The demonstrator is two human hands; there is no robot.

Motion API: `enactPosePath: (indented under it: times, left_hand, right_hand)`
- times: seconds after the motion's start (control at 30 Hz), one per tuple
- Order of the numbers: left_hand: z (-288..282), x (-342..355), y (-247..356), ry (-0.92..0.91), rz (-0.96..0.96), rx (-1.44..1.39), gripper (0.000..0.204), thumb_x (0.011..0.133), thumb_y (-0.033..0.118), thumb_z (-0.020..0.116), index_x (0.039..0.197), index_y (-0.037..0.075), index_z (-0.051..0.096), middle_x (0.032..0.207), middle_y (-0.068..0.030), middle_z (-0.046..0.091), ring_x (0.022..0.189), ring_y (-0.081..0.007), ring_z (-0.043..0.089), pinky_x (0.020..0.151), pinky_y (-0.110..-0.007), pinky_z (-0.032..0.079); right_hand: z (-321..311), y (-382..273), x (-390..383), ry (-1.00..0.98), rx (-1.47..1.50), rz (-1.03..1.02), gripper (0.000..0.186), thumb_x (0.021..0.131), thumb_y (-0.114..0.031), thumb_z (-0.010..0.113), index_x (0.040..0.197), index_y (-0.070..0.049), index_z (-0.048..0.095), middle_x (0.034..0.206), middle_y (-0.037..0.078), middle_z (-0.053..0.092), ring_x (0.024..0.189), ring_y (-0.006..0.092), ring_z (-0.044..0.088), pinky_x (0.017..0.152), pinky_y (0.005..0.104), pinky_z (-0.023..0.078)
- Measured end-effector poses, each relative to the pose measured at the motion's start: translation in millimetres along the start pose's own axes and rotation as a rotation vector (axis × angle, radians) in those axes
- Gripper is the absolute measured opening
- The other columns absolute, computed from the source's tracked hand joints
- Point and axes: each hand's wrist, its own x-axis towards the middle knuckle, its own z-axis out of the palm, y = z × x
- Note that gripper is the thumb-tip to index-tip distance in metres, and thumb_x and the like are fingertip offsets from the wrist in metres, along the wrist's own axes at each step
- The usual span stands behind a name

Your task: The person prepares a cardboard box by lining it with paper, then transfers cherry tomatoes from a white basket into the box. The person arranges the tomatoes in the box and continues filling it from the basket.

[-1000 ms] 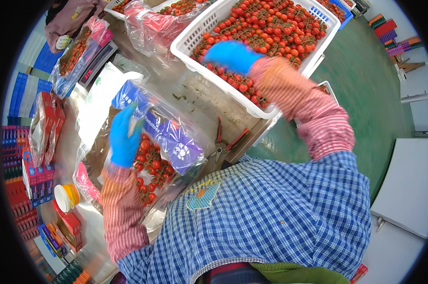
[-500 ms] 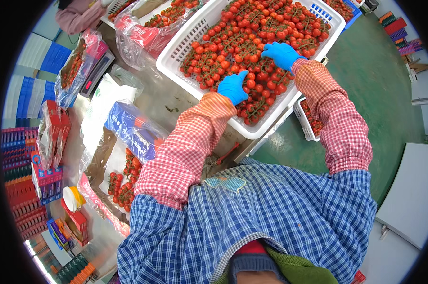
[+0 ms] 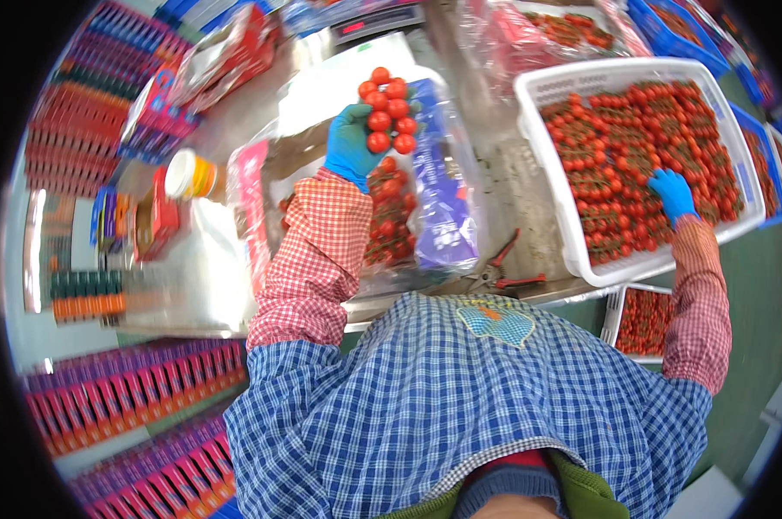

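My blue-gloved left hand point(image 3: 350, 147) grips a vine cluster of red cherry tomatoes point(image 3: 388, 117), raised above an open cardboard box point(image 3: 251, 216) in clear plastic, with more tomato clusters point(image 3: 391, 223) inside and a purple flap point(image 3: 443, 199). My right hand point(image 3: 673, 192), also gloved, rests on tomatoes in a large white slatted crate point(image 3: 572, 268) at the right; its fingers are apart and slightly bent, touching the fruit. Red-handled pruning shears point(image 3: 503, 268) lie on the steel table point(image 3: 512, 190) between box and crate.
White sheets point(image 3: 321, 78) and a dark scale point(image 3: 373, 24) lie behind the box. A white tub point(image 3: 190, 173) and bagged cartons point(image 3: 222, 56) sit left. Stacked coloured cartons point(image 3: 131, 389) line the left. Blue crates point(image 3: 676, 35) and a lower white tomato crate point(image 3: 637, 320) are at the right.
My left hand has left the white crate and holds a cluster over the box. My right hand stays on the crate's tomatoes. The camera has turned, swinging the scene round.
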Motion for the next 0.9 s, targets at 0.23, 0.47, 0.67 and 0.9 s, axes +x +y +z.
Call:
enactPosePath:
  times: [0.23, 0.47, 0.67, 0.9]
  left_hand:
    - [-105, -89, 89, 0.854, -0.009, 0.528, 0.037, 0.084, 0.009, 0.050, 0.120, 0.013, 0.041, 0.097, -0.0125, 0.052, 0.086, -0.0308, 0.055, 0.077, -0.048, 0.049]
    - [-116, -98, 112, 0.400, -0.218, 1.906, 0.054, 0.080, 0.010, 0.056, 0.131, 0.017, 0.041, 0.140, -0.0126, 0.033, 0.120, -0.0295, 0.042, 0.091, -0.036, 0.045]
    - [-85, -70, 100, -0.043, -0.260, 2.401, 0.062, 0.074, 0.028, 0.066, 0.129, 0.013, 0.042, 0.122, -0.0198, 0.047, 0.109, -0.0353, 0.050, 0.090, -0.042, 0.044]
    - [-129, -84, 95, 0.405, -0.305, 2.429, 0.052, 0.080, 0.030, 0.059, 0.124, 0.007, 0.043, 0.115, -0.0238, 0.049, 0.107, -0.0400, 0.049, 0.091, -0.046, 0.042]
  right_hand:
    - [-86, -66, 77, 0.397, 1.027, 0.273, 0.031, 0.086, 0.002, 0.046, 0.115, -0.008, 0.053, 0.115, 0.010, 0.057, 0.103, 0.0189, 0.055, 0.092, 0.0285, 0.042]
    - [-240, -279, 225, 0.107, 1.482, -0.541, 0.042, 0.090, -0.002, 0.046, 0.131, -0.010, 0.041, 0.124, 0.010, 0.050, 0.115, 0.0182, 0.048, 0.100, 0.0317, 0.036]
    - [-266, -396, 292, 0.085, 0.782, -0.379, 0.029, 0.088, -0.008, 0.040, 0.117, -0.009, 0.047, 0.100, 0.019, 0.060, 0.086, 0.0303, 0.061, 0.073, 0.0393, 0.049]
    - [-227, -415, 299, 0.022, 0.380, -0.478, 0.032, 0.088, -0.018, 0.044, 0.118, -0.010, 0.053, 0.106, 0.017, 0.061, 0.092, 0.0337, 0.061, 0.080, 0.0419, 0.048]
